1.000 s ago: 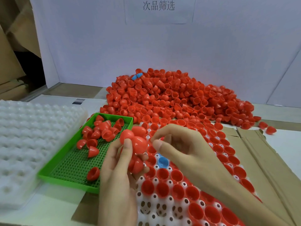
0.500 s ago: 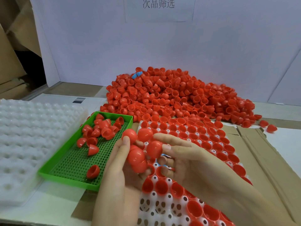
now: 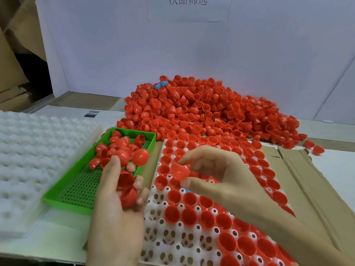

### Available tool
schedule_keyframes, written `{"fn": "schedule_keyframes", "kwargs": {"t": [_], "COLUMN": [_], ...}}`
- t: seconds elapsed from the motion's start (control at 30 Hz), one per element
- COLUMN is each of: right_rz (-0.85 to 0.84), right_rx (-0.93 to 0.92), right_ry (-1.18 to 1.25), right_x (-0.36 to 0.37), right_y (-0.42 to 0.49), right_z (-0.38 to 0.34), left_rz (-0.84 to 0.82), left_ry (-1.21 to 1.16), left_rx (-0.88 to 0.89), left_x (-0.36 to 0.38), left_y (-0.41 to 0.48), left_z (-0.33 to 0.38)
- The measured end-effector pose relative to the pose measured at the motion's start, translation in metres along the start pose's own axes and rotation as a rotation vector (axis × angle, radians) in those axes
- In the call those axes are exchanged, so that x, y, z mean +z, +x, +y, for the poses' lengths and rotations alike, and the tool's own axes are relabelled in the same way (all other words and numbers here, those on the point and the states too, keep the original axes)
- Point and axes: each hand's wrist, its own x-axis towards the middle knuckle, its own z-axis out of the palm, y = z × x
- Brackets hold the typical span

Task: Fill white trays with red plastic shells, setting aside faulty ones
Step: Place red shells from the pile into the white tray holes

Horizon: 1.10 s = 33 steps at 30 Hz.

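Fingers (image 3: 194,158) of the R hand (image 3: 222,177) pinch one red shell (image 3: 179,171) btwn thumb and forefinger, just above the white tray (image 3: 163,237) near its middle; the other R fingers are loosely spread. The L hand (image 3: 115,212), at 9 o'clock of the R, has its fingers curled round a few spare shells (image 3: 127,189), thumb up over them. One more shell (image 3: 140,157) sits at the L fingertips over the green tray (image 3: 76,191); can't tell if it's held or lying there. Step in hand, as I read it: check-and-place. Next move prob calls for turning the pinched shell mouth-up, lining it over a free pocket at 6–7 o'clock of the R hand, seating it lightly, then taking the next from the L. If faulty, it goes to the green tray at 10 o'clock, which holds a batch of shells. The heap (image 3: 201,112) lies at 12 o'clock, the empty white trays (image 3: 28,150) at 9 o'clock and cardboard (image 3: 297,179) at 3 o'clock. Hidden: the R hand and forearm cover several pockets. A blue bit (image 3: 187,190) peeps from under the thumb, can't say what. The tray's near end is cut off, any defect is too small to see, and the wall sign (image 3: 188,0) is cropped
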Motion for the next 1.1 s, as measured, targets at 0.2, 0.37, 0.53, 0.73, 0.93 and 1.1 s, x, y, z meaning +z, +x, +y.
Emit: {"fn": "schedule_keyframes", "kwargs": {"t": [0.2, 0.37, 0.53, 0.73, 0.93, 1.1], "right_rz": [-0.136, -0.336, -0.445, -0.509, -0.383, -0.32], "right_rx": [-0.281, -0.427, -0.414, -0.304, -0.32, -0.25], "right_ry": [-0.702, -0.892, -0.909, -0.845, -0.783, -0.791], "right_x": [0.011, 0.031, 0.036, 0.031, 0.026, 0.036], "right_y": [0.016, 0.029, 0.033, 0.027, 0.025, 0.019], "right_z": [0.017, 0.025, 0.03, 0.028, 0.028, 0.034], "left_rz": [0.029, 0.012, -0.008, -0.084, -0.106, -0.133], "left_ry": [0.003, 0.041, 0.177, 0.266, 0.335, 0.33], "left_rx": [0.103, 0.108, 0.221, 0.26, 0.255, 0.244], "left_x": [-0.005, -0.005, -0.002, -0.002, -0.003, -0.004], "left_y": [0.004, 0.003, 0.003, 0.0, 0.002, 0.001], "left_z": [0.007, 0.001, -0.003, -0.007, -0.008, -0.009]}}
